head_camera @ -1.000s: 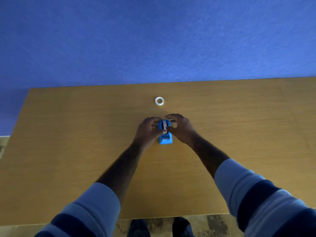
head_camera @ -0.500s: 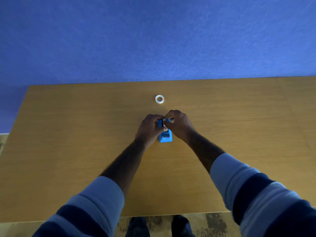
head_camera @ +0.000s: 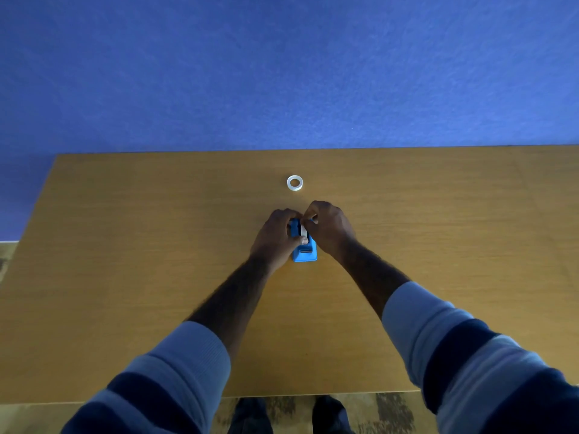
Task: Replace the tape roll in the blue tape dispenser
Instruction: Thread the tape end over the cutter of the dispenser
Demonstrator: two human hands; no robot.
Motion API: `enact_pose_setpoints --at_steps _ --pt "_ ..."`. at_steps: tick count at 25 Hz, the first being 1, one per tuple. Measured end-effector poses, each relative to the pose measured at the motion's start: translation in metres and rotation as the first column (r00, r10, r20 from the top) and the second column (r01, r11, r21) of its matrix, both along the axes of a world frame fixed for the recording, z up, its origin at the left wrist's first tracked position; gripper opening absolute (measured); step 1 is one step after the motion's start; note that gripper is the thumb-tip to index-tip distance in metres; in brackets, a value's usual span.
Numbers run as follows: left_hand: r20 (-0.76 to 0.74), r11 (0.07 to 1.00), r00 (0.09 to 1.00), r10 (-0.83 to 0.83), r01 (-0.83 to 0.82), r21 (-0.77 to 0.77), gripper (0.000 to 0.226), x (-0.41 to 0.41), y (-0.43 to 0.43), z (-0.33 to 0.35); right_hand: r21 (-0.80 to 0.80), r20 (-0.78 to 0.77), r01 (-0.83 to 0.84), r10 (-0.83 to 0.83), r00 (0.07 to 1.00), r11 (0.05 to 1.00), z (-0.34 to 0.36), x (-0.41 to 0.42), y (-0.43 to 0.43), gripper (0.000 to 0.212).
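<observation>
On the table (head_camera: 125, 277), the left hand (head_camera: 275, 236) grips the dispenser (head_camera: 305, 253) while the right hand (head_camera: 332, 227) pinches its tape roll (head_camera: 303, 229), apparently freeing it; next, lift straight out.

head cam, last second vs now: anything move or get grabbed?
Right hand closed in: its fingers, spread over the far end of the blue tape dispenser a second ago, now curl and pinch at the white roll seated in it. Left hand tightened slightly on the dispenser body. The dispenser, loose tape ring and table stayed put.
</observation>
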State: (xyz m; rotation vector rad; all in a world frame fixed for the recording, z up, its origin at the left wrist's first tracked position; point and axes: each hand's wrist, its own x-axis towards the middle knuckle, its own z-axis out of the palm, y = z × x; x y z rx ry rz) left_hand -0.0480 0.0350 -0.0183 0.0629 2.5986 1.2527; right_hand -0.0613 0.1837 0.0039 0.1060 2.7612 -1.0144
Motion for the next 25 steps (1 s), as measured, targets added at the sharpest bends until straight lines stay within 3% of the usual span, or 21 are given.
enact_pose_setpoints --at_steps 9,17,25 --pt "0.003 1.000 1.000 -0.014 0.014 0.014 0.044 -0.002 -0.001 -0.001 0.083 -0.007 0.026 -0.025 1.000 0.996 0.000 -0.007 -0.007 0.014" --pt "0.013 0.997 0.999 -0.043 0.042 0.072 0.050 -0.002 -0.005 -0.007 0.018 -0.055 0.033 -0.032 0.998 0.999 -0.006 0.005 0.000 0.010" --pt "0.010 0.997 1.000 -0.030 0.029 0.073 0.041 -0.002 -0.002 -0.006 0.122 -0.088 -0.027 0.038 0.995 0.992 -0.001 0.002 -0.002 0.015"
